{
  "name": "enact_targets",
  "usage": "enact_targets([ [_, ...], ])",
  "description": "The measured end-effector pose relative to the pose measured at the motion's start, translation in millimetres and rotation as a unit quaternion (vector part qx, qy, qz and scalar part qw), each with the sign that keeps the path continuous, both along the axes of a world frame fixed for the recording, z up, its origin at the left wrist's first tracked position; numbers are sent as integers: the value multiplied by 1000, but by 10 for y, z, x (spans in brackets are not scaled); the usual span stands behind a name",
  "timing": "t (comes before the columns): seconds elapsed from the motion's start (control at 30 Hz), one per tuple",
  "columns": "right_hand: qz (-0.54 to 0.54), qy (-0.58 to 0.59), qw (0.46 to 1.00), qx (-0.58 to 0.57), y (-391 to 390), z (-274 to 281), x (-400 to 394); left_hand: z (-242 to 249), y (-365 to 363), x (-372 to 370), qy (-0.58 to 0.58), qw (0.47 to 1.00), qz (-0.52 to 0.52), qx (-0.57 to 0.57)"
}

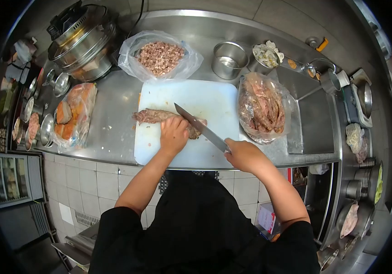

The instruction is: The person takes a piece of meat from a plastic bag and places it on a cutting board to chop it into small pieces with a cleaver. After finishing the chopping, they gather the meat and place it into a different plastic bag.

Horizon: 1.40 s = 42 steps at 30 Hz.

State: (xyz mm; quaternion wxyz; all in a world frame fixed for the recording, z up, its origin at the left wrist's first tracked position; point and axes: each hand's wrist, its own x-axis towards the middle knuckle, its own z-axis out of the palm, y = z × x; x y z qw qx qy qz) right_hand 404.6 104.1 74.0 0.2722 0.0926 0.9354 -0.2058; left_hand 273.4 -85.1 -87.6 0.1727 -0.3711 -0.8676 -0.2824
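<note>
A long piece of brownish meat [152,116] lies across the white cutting board [182,153]. My left hand [174,133] presses down on its middle, fingers curled over it. My right hand [244,155] grips the handle of a kitchen knife [208,132], whose blade slants up and left across the meat, just right of my left fingers. The meat's right end shows past the blade. Right of the board sits a clear plastic bag of meat pieces [262,102]. Behind the board, another plastic bag [129,54] lies open around small diced meat [160,57].
A steel pot [229,58] and a container of pale scraps [267,54] stand behind the board. At the right is a steel sink [317,123]. On the left are bagged bread [78,107], steel bowls [61,83] and a large round appliance [84,50]. The counter's front edge runs before me.
</note>
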Motion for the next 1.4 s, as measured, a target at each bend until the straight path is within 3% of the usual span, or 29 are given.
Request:
enact_targets([
  [0.07,-18,33,998,-49,-31,-299,-44,-9,8,-19,7,1000,1,5],
  [0.13,-49,42,998,-22,-266,-791,-373,-16,0,12,17,1000,-1,12],
  [0.23,-49,61,996,-33,-401,-766,-568,-3,-45,-7,9,999,13,-28],
  [0.43,-42,74,996,-9,-406,-758,-545,70,-90,-151,-10,998,42,44],
  [0.5,-47,66,997,-14,-391,-700,-549,89,-156,-285,18,991,133,4],
  [0.9,19,24,999,21,-122,129,-103,-31,-95,-407,36,992,117,-38],
  [1.17,7,-4,1000,-10,-285,-385,-460,-89,-87,-445,31,992,116,-44],
  [1.27,-46,18,998,-34,-353,-631,-682,-68,-68,-480,36,992,115,-41],
  [1.37,-35,48,998,-17,-322,-636,-588,-76,-116,-445,27,992,111,-46],
  [1.4,-35,7,999,-32,-272,-414,-528,-67,-103,-456,22,992,112,-48],
])
